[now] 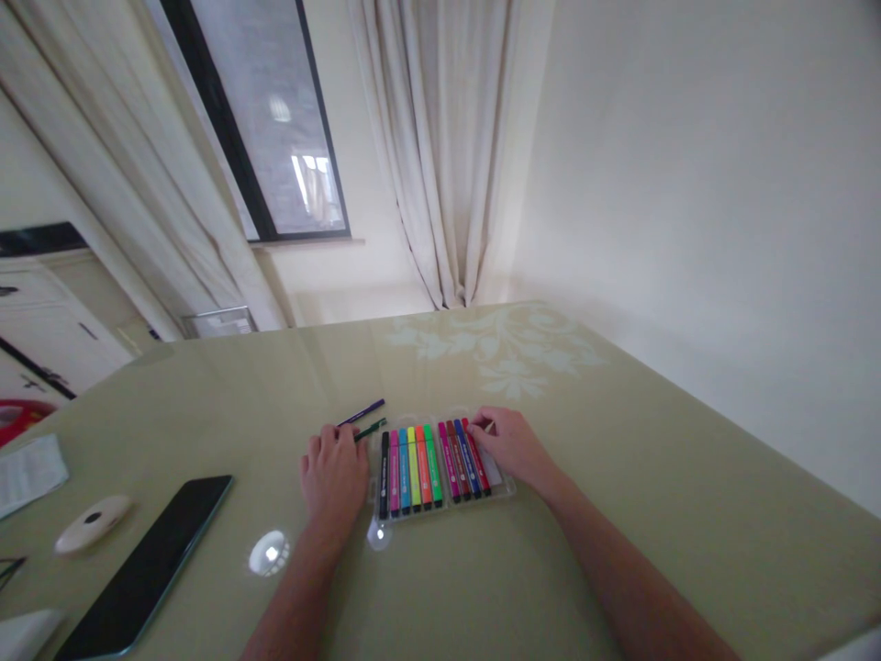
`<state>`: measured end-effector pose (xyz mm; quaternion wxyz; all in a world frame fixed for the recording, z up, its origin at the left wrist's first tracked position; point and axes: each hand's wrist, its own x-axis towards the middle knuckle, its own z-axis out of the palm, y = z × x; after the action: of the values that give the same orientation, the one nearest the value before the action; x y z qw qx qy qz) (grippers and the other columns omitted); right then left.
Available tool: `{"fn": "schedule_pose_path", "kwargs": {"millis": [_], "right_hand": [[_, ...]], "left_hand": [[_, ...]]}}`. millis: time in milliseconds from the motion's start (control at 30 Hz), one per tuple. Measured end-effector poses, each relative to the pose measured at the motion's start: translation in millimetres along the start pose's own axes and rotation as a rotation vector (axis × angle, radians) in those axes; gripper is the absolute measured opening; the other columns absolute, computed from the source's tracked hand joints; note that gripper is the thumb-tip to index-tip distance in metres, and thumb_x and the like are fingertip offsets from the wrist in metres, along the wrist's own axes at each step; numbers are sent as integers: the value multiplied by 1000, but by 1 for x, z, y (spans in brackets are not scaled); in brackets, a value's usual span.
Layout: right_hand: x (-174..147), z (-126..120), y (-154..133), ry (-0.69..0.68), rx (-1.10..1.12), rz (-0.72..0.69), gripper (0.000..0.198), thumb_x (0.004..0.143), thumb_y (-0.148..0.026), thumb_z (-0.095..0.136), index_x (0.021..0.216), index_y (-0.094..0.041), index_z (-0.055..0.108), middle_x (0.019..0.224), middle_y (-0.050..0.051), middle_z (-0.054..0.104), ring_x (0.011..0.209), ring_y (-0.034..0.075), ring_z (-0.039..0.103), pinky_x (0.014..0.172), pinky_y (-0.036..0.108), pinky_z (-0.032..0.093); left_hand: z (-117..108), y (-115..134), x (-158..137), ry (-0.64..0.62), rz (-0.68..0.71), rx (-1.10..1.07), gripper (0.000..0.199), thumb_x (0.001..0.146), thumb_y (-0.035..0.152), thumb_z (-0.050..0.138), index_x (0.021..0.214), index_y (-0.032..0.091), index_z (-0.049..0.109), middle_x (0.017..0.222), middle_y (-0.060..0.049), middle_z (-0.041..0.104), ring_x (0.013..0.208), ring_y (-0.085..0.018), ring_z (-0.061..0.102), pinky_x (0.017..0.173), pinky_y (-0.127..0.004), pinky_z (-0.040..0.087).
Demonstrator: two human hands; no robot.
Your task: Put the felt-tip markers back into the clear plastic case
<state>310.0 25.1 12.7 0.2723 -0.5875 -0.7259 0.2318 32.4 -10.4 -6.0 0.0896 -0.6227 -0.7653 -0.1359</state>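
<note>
A clear plastic marker case [413,517] lies open on the table, with a row of coloured markers in each half. My left hand [335,473] rests at its left side, fingers curled over one end of a dark green marker [372,429]. Just beyond those fingers lies a dark purple marker [362,412], its near end partly hidden. At the right half of the case, my right hand [509,441] has thumb and index finger pinched at the top of a red marker [477,459]. Beside that marker, a blue marker [468,459] sits in the row.
A large black tablet or phone [148,560] lies at the left, near a white oval object [93,523] and a pale folded sheet [31,473]. The glossy green table [653,477] meets a white wall [722,229] on the right. Curtains [440,138] hang behind.
</note>
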Motion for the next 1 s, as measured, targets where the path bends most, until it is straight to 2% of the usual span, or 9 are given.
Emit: {"fn": "schedule_pose_path", "kwargs": {"millis": [133,267,333,400,500,633,733,867,1000], "right_hand": [[0,0,-2,48,15,-18,15,91,-23,65,83,-18,76,82,6,76,75,19,66,71,29,44],[-2,5,-10,65,227,-78,15,91,-31,68,89,-19,76,82,4,75,72,17,64,67,27,45],[-3,8,-15,-7,414,-129,22,90,-39,69,95,-19,76,84,4,75,72,16,63,66,26,46],[-5,10,-19,-77,591,-151,27,90,-44,69,96,-19,75,82,3,72,72,16,62,65,26,46],[-8,11,-24,-120,783,-128,31,87,-48,73,91,-17,73,80,3,70,72,16,61,67,27,47],[-11,11,-29,-146,845,-113,34,84,-51,75,86,-17,70,76,0,66,70,14,59,66,26,46],[-9,7,-29,-125,861,-71,35,84,-53,73,85,-18,70,74,0,64,68,14,58,64,26,46],[0,-1,-19,-21,839,7,33,84,-49,70,90,-17,73,69,0,64,61,13,54,59,26,43],[8,-6,-3,29,780,98,28,80,-42,68,90,-16,74,69,1,66,61,14,56,56,26,41]], "left_hand": [[-4,2,4,62,-29,-79,28,101,31,45,109,19,69,116,-12,65,109,-34,56,86,-45,45],[-12,24,-3,117,82,-547,24,101,34,47,107,21,66,103,-7,71,95,-26,63,91,-44,45],[-17,42,-14,59,223,-765,23,100,39,52,103,22,67,98,-4,71,90,-23,64,87,-39,47],[-21,58,-26,-11,316,-878,21,99,40,55,103,23,67,97,-4,70,89,-22,64,82,-36,49],[-23,72,-38,-49,270,-971,21,99,38,55,109,23,66,94,-3,70,83,-20,63,75,-32,49],[-19,74,-41,-106,237,-1004,21,98,38,58,109,22,66,95,-3,71,80,-19,65,73,-32,51],[-17,76,-42,-184,256,-1002,25,99,38,57,116,22,64,105,-6,73,87,-21,68,78,-34,54],[-13,80,-50,-246,414,-851,36,98,38,60,130,22,59,126,-10,69,115,-27,64,99,-45,51],[-10,81,-57,-202,601,-572,53,92,42,69,139,21,54,141,-10,62,129,-32,55,111,-54,43]]}}
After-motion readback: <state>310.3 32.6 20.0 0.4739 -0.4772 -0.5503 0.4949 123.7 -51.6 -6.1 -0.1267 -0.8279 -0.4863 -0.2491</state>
